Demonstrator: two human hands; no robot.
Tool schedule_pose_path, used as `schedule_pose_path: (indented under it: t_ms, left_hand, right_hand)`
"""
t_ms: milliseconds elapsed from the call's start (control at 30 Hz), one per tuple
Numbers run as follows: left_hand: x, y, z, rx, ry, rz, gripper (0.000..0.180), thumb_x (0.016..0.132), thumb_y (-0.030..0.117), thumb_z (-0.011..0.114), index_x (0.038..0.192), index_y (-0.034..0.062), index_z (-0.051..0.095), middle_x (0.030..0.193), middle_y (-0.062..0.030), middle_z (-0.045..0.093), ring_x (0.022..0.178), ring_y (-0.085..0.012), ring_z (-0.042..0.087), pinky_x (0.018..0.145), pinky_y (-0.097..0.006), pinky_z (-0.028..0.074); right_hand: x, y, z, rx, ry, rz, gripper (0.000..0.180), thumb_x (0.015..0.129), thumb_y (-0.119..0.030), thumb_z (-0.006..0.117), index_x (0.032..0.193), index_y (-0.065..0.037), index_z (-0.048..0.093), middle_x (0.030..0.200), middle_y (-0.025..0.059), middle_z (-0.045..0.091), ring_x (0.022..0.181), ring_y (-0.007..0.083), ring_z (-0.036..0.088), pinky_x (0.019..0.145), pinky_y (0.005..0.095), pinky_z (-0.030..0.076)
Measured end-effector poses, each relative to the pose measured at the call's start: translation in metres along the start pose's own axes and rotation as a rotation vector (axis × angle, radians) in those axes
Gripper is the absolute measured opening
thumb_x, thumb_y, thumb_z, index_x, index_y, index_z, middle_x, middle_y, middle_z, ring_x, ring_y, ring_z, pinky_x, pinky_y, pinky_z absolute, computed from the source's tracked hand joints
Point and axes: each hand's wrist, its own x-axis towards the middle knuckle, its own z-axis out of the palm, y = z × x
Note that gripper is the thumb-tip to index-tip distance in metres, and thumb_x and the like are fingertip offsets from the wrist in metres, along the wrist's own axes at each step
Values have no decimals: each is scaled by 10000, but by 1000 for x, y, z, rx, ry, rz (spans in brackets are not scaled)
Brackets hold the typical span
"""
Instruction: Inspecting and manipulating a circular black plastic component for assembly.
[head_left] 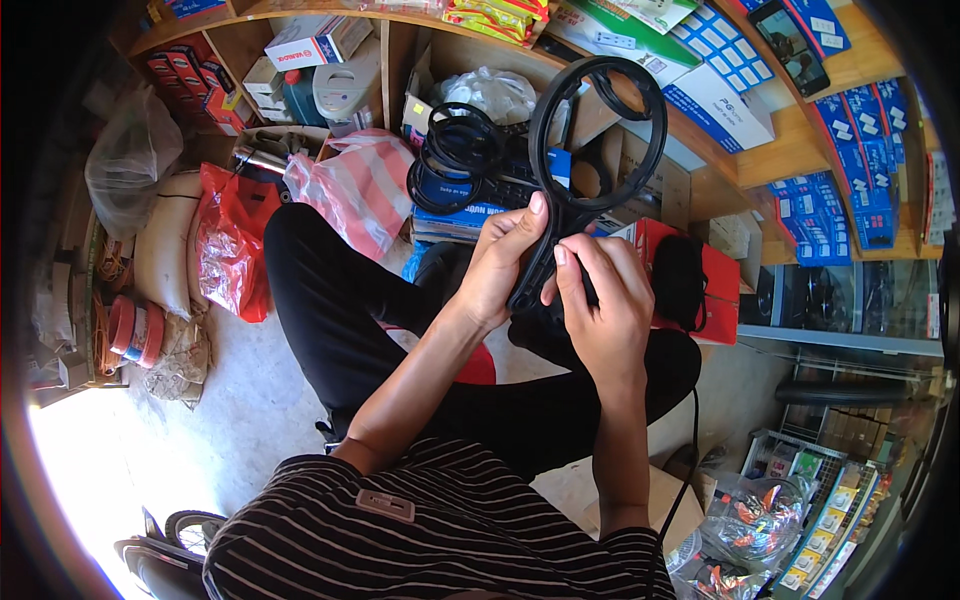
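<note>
I hold up a black plastic part [541,135] with a large open ring at its top and a narrow, handle-like lower end. My left hand [503,258] is closed around the left side of that lower end, its thumb lying along it. From the right, my right hand [608,285] pinches the same narrow section with thumb and bent fingers. Both hands are above my black-trousered legs. Fingertips of the right hand are partly hidden behind the part. Beyond it, a stack of black rings [465,140] rests on a blue box [440,190].
Curved wooden shelves [640,105] with boxes and blue packages surround the far side. At left are a red plastic bag [232,245], a striped bag [355,190] and a sack [165,245]. A red box [718,300] stands at right; a black cord [690,460] hangs by my right arm.
</note>
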Motion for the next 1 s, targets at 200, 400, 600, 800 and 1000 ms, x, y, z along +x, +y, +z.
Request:
schedule_pose_path:
  t_ms: [200, 400, 600, 800, 1000]
  left_hand:
    - [-6, 1, 16, 80, 130, -32, 567, 1092, 510, 459, 908, 24, 687, 738, -69, 681, 507, -117, 609, 453, -232, 477]
    - [-5, 2, 22, 84, 228, 7, 558, 1095, 473, 475, 1040, -19, 731, 760, -72, 708, 518, -109, 620, 430, -232, 470]
    - [-7, 12, 23, 94, 244, -50, 538, 1089, 458, 503, 1000, -22, 732, 734, -72, 699, 477, -112, 596, 403, -235, 454]
    - [-5, 14, 24, 162, 227, -92, 474, 1071, 426, 563, 939, -1, 722, 690, -56, 676, 430, -109, 572, 389, -230, 443]
    - [-6, 18, 29, 172, 234, -99, 456, 1059, 425, 591, 956, 2, 728, 704, -46, 677, 447, -99, 567, 387, -218, 425]
  right_hand:
    - [4, 1, 0, -56, 55, 8, 116, 925, 3, 722, 1035, 5, 685, 852, 114, 628, 750, 293, 625, 660, 401, 483]
    - [-4, 2, 11, -56, 103, 23, 148, 910, -6, 742, 1048, 0, 690, 885, 115, 638, 762, 285, 628, 645, 395, 497]
    - [-1, 4, -3, -119, -10, -25, 181, 869, -24, 774, 1037, -4, 710, 908, 94, 655, 803, 276, 638, 673, 392, 523]
    - [-6, 11, -12, -164, -54, -46, 277, 825, 4, 772, 1087, 1, 684, 974, 99, 671, 872, 282, 678, 711, 375, 575]
    - [-6, 8, -9, -31, 66, 27, 209, 851, -15, 800, 1030, -7, 694, 911, 113, 701, 785, 301, 669, 691, 390, 543]
